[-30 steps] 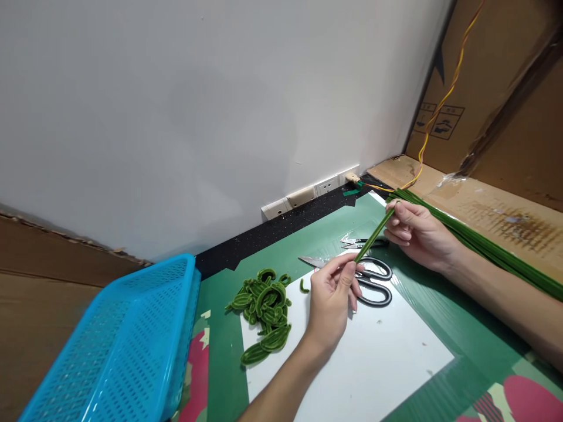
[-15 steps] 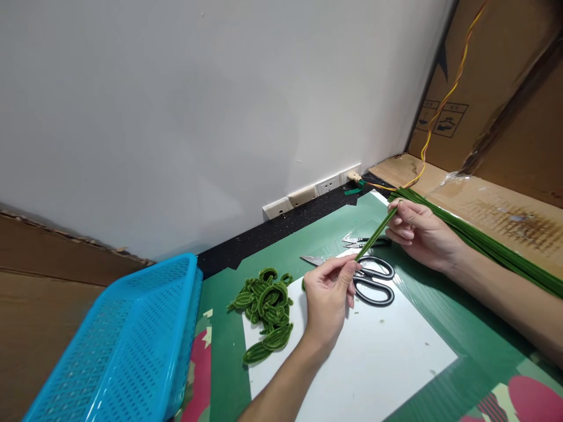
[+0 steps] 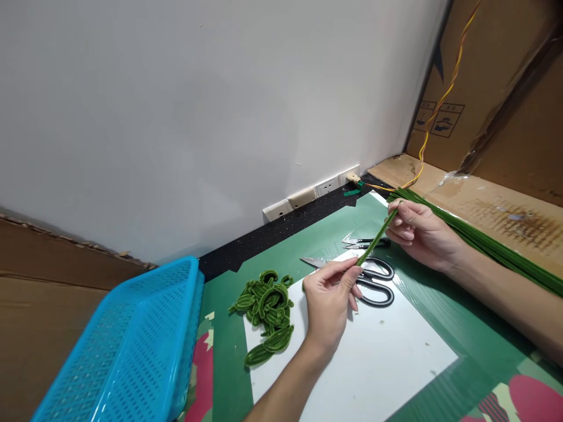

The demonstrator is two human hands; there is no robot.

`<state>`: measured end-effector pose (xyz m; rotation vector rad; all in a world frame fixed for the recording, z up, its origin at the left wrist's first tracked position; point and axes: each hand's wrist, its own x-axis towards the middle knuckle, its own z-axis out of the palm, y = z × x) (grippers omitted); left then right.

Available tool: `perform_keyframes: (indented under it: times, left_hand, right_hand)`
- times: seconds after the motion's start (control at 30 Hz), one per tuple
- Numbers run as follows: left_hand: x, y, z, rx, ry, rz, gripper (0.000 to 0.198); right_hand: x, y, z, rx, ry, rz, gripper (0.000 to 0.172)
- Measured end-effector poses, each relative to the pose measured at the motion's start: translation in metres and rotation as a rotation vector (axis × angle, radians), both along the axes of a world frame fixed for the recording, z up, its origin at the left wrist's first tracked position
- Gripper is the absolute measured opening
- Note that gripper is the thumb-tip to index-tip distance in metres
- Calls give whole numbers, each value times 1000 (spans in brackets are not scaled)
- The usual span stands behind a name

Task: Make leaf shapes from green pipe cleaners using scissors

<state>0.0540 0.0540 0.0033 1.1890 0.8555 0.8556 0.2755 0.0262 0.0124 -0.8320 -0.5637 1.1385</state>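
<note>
A short length of green pipe cleaner (image 3: 378, 235) stretches at a slant between my two hands. My left hand (image 3: 331, 293) pinches its lower end, while the fingertips of my right hand (image 3: 417, 231) close on its upper end. Below it, black-handled scissors (image 3: 377, 293) lie on a white sheet (image 3: 373, 363), partly covered by my left hand. Small thread snips (image 3: 365, 242) rest just beyond them. Left of my left hand is a heap of green pipe-cleaner leaf shapes (image 3: 268, 305). A bundle of long green pipe cleaners (image 3: 492, 246) runs behind my right forearm.
A blue plastic basket (image 3: 127, 328) stands at the left edge of the green mat (image 3: 229, 346). Power sockets (image 3: 303, 198) line the wall at the back, with a plugged-in yellow twisted cord (image 3: 426, 140). Cardboard (image 3: 505, 88) rises at the right.
My left hand has shifted very slightly down and right along the pipe cleaner. My right hand keeps its pinch almost in place. The camera view has moved slightly.
</note>
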Motion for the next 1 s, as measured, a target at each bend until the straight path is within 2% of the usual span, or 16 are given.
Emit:
perform_keyframes:
  times: [0.13,0.27,0.43,0.63,0.83,1.0]
  left_hand:
    - [0,0,1,-38,-7,-67,42]
    - [-1,-1,0,-11,3,-167,41]
    - [-3,-1,-1,-4,11,-270,49]
    - [-5,-1,3,-19,-21,-281,50]
    - [-5,-3,-1,-72,-99,-298,49]
    - [-5,-4,1,-43,-32,-309,46]
  right_hand:
    - [-1,0,2,15,-28,-12,39]
    - [-4,-1,5,10,2,-2,38]
    - [-3,-1,4,-15,44,-3,39]
    - [-1,-1,4,-5,16,-13,38]
    - [-3,0,1,2,-13,-1,39]
    - [-3,0,0,-5,17,-3,39]
